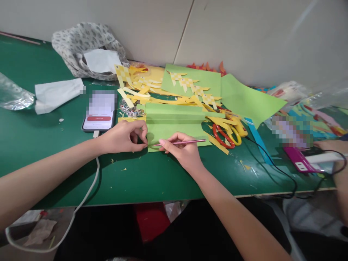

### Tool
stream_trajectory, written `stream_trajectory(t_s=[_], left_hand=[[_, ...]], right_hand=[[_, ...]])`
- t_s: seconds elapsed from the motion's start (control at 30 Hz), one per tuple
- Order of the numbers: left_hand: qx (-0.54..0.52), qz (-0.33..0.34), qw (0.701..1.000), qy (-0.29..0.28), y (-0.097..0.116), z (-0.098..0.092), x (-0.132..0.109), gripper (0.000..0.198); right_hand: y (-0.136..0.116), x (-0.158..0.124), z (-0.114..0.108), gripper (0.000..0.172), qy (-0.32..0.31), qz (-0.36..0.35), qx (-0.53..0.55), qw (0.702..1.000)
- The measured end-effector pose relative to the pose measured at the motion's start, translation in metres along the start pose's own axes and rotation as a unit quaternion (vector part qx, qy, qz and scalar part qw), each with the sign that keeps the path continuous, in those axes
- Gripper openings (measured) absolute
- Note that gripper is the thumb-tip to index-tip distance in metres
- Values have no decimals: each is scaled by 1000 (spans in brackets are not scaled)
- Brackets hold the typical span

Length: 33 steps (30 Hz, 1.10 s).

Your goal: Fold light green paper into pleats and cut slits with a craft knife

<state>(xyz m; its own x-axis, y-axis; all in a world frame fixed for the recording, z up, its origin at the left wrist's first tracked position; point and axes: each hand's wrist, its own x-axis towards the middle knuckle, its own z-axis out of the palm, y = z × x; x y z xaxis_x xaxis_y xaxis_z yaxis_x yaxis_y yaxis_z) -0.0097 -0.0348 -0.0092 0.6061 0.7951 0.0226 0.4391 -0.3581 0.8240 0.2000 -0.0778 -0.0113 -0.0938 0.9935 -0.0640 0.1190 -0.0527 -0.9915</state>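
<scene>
A folded sheet of light green paper (174, 128) lies in front of me, with creases running across its upper part. My left hand (133, 136) pinches the paper's lower left edge between thumb and finger. In my right hand (181, 146) is a thin pink metallic pen-like stick (189, 141), gripped like a pencil. Its tip points left, close to the left fingertips, over the green paper. Whether the tip touches the paper I cannot tell.
Scissors with red handles (224, 137) and a yellow glue gun (237, 125) lie right of the paper. Yellow strips and woven paper fish (193, 87) are behind it. A phone (99, 110) with a white cable (94, 181) is at left. Another person's arm (339, 163) shows at far right.
</scene>
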Motion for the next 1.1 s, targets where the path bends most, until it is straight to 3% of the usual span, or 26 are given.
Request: stream_trajectory(t_s=[1.1], left_hand=[[-11,-16,1000,-1,1,0,0,24]], right_hand=[[1,0,0,26,-3,5,-27,1000]])
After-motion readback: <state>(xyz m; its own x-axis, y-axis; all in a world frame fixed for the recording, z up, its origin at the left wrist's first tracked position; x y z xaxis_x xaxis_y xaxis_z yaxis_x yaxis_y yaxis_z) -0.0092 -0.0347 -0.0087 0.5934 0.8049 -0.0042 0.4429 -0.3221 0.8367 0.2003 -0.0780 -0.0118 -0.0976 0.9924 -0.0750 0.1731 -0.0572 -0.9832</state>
